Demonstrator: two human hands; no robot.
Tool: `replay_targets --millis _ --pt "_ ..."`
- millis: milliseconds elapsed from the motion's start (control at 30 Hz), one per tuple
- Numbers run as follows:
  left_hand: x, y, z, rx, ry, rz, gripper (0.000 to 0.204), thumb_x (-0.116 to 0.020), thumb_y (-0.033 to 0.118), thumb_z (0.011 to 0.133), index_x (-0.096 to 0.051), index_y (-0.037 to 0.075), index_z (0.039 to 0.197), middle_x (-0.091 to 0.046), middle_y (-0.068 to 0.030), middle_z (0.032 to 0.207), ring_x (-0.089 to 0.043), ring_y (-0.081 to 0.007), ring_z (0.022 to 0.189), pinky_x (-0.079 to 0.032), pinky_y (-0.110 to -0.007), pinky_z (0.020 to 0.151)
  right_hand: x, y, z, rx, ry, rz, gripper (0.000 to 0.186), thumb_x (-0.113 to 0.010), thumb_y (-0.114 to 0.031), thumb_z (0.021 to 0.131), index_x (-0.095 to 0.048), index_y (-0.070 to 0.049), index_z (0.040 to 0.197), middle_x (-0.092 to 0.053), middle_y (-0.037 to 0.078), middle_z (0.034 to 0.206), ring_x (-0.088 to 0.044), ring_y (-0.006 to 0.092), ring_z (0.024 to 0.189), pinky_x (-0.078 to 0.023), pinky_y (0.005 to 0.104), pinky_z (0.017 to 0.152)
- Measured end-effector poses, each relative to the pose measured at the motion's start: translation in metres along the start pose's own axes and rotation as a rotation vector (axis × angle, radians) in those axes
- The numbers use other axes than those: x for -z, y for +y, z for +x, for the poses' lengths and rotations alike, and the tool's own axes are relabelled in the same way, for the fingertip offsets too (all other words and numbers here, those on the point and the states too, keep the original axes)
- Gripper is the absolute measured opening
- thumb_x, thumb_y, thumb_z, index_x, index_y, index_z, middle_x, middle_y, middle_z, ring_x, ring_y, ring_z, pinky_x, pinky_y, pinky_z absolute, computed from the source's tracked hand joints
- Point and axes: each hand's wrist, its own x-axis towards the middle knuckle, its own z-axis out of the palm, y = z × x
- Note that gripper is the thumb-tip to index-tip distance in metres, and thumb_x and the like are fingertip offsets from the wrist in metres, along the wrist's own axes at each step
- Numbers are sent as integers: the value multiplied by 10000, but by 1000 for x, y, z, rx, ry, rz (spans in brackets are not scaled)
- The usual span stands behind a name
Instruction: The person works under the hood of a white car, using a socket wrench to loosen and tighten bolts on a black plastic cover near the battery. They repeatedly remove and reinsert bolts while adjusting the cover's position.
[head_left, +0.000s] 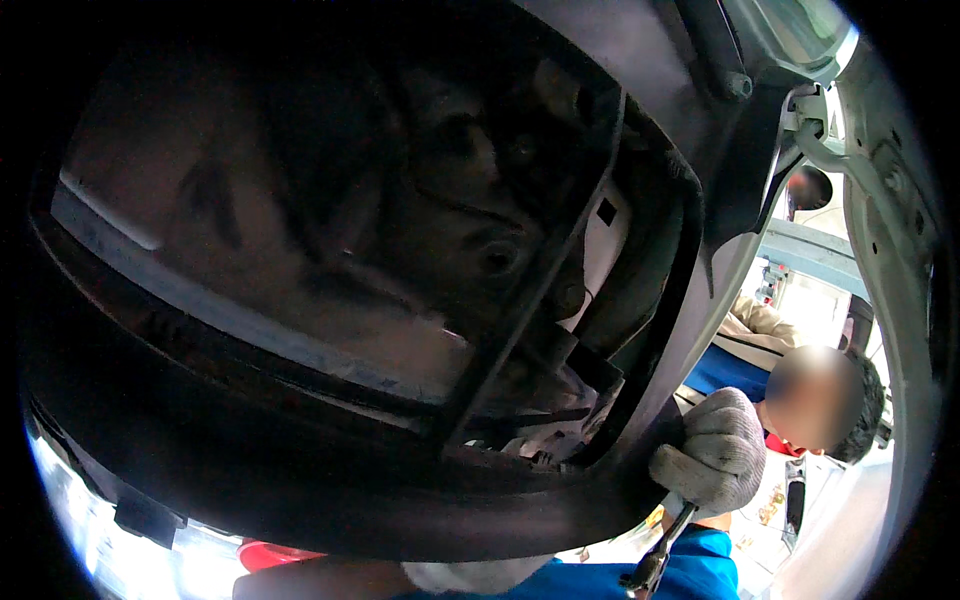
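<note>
Bright surroundings show right of the black curved panel (330,480), which blocks most of the view. Also right of it stand a pale metal frame (900,300) and a co-worker (728,372) in beige and blue. Something red (275,554) shows below its left part. At the panel's lower right edge, the gloved right hand (712,452) has its grip curled around a metal tool (660,556); the gloved left hand (475,575) is partly hidden beneath the panel, its grip impossible to tell.
</note>
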Motion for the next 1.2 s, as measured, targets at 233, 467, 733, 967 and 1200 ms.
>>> replay_targets --millis 233,467,733,967,1200 --pt "3 1 5 -32 -196 -90 379 -778 378 936 -704 71 1147 -755 -105 980 -736 -294 920 -573 -422 817 -21 8 -1 -76 -113 -85 354 -747 -259 600 -816 -171 936 -518 -17 709 -586 225 647 -460 381 586" --pt "-1 -12 9 -119 -118 -263 358 -799 333 927 -708 66 1147 -758 -112 984 -744 -296 915 -587 -406 808 -13 29 -10 -136 -178 80 446 -860 -353 592 -814 -133 977 -593 36 741 -603 266 656 -468 402 608" --pt "25 9 25 -275 322 -455 363 -886 51 814 -681 10 1111 -735 -154 1034 -752 -268 967 -598 -361 773 -9 0 -16 -980 479 904 299 -823 -24 648 -691 2 916 -705 140 855 -687 268 742 -565 410 700" --pt "36 24 45 -173 434 -855 519 -898 48 790 -591 28 1209 -708 -193 1034 -760 -281 945 -646 -429 783 6 8 12 -547 259 1178 309 -790 -127 816 -686 30 1061 -719 190 1026 -719 284 903 -582 410 804" --pt "37 25 50 128 354 -1473 558 -857 214 854 -587 9 1296 -700 -263 1213 -726 -378 1094 -626 -506 906 -9 5 54 -342 -346 1104 372 -757 -229 984 -680 58 1206 -732 240 1197 -752 299 1065 -600 410 908"
